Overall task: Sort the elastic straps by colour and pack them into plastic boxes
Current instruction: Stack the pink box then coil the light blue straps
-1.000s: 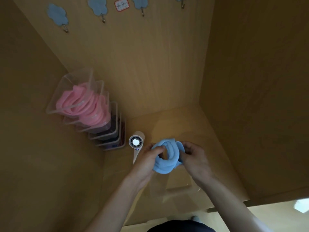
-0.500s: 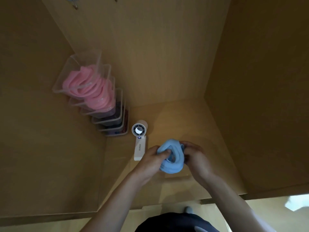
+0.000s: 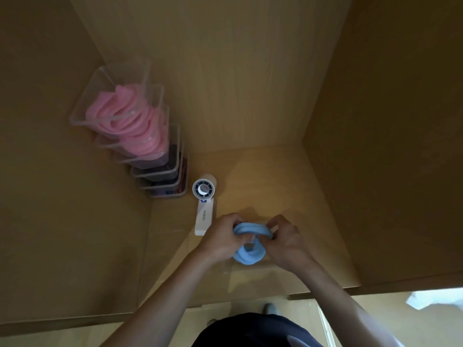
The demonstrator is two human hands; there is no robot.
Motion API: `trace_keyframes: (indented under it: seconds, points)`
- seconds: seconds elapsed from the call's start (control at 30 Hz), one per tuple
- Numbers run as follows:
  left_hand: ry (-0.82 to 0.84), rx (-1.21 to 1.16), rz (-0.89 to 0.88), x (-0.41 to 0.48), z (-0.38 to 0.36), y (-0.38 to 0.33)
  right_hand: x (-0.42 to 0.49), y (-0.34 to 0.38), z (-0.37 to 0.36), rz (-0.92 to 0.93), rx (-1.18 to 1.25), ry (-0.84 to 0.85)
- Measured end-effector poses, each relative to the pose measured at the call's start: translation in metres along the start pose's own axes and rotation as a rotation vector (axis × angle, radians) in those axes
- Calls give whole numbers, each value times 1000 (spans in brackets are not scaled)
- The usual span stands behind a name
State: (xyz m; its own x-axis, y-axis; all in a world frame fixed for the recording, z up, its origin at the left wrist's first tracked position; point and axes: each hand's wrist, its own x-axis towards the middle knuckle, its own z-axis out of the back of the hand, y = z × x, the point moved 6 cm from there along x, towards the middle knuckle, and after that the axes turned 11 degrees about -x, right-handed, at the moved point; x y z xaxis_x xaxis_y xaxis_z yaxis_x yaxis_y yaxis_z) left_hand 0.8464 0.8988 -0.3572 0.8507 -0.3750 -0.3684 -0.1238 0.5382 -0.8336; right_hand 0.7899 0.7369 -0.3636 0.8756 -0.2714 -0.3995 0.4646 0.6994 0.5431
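A coiled light-blue elastic strap (image 3: 250, 251) sits low over the wooden shelf floor, held from both sides. My left hand (image 3: 221, 240) grips its left side with curled fingers. My right hand (image 3: 288, 242) pinches its upper right edge. A faint clear plastic box (image 3: 234, 271) lies under the coil; its walls are hard to make out. At the left wall stands a stack of clear plastic boxes (image 3: 120, 96). The upper ones hold pink straps (image 3: 130, 121), the lower ones dark straps (image 3: 160, 171).
A white handheld fan (image 3: 204, 204) lies on the shelf floor just left of my left hand. Wooden walls close the compartment at the left, back and right. The shelf's front edge (image 3: 275, 294) runs below my forearms.
The coiled blue strap and both hands have come down lower toward the shelf floor and the clear box. The camera tilted down, so the wall hooks left the view.
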Motion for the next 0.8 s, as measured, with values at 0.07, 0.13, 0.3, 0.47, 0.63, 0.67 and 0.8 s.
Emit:
trace_keyframes:
  seconds: [0.07, 0.13, 0.3, 0.47, 0.63, 0.67, 0.8]
  points:
    - [-27, 181, -34, 0, -3, 2, -2, 3, -7, -24, -59, -1]
    - [-24, 387, -98, -1, -7, 2, -2, 5, -16, -33, -124, 8]
    - [-62, 466, -277, -20, -12, 5, 1, 9, -26, 30, -356, 7]
    - [-59, 675, -334, -26, -16, 20, 0, 16, -32, 141, -543, -55]
    - [-47, 688, -308, -24, -21, 19, -4, 17, -25, 223, -608, -186]
    - [-44, 675, -304, -24, -21, 19, -4, 16, -25, 248, -637, -220]
    - [-48, 579, -317, -27, -16, 19, -9, 13, -18, 311, -610, -328]
